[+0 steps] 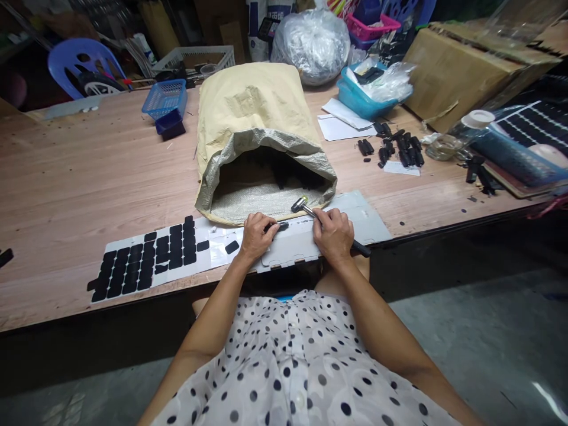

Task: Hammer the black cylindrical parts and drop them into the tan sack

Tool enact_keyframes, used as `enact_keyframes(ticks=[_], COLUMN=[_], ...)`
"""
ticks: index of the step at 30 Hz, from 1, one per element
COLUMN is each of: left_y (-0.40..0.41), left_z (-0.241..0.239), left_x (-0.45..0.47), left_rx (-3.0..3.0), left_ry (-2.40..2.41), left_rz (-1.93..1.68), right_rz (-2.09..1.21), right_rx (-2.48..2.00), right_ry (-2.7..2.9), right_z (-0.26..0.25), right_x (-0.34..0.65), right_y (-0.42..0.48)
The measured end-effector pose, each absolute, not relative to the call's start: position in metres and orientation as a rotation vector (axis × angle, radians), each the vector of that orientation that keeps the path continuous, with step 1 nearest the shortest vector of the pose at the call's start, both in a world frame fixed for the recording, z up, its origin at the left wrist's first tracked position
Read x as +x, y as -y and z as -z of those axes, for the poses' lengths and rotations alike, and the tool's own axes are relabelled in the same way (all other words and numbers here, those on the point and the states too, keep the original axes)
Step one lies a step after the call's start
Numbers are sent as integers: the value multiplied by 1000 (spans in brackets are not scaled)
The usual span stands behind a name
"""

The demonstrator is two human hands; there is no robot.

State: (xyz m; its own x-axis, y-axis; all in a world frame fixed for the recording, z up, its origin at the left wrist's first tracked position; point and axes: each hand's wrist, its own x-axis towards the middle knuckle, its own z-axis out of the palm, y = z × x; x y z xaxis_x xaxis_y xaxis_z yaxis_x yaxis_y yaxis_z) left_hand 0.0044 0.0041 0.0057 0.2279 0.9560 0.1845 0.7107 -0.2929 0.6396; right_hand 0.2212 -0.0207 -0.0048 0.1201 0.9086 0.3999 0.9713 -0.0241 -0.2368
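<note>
My right hand is closed around the handle of a small hammer; its metal head points to the left and its black grip end sticks out below my wrist. My left hand pinches a small black piece over a grey cardboard sheet at the table's front edge. To the left lies a white backing sheet with rows of black rounded patches, some loose. Just behind both hands an open yellowish woven sack lies with its mouth toward me, dark things inside.
Blue plastic baskets stand at the back left. On the right are black parts in a pile, a teal basin, a cardboard box and a clear plastic jar. A stuffed plastic bag sits behind the sack.
</note>
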Motion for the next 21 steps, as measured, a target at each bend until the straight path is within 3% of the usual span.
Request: enact_keyframes(ticks=[12, 21], left_y=[-7, -7], left_z=[-10, -13], left_x=[11, 13], left_rx=[1992, 1977], left_ry=[-1586, -1595], left_rz=[-751, -733], right_rz=[182, -54], right_rx=[-1977, -1816], right_ry=[1856, 1732], right_z=[4, -6], right_x=[225, 226], right_y=[21, 30])
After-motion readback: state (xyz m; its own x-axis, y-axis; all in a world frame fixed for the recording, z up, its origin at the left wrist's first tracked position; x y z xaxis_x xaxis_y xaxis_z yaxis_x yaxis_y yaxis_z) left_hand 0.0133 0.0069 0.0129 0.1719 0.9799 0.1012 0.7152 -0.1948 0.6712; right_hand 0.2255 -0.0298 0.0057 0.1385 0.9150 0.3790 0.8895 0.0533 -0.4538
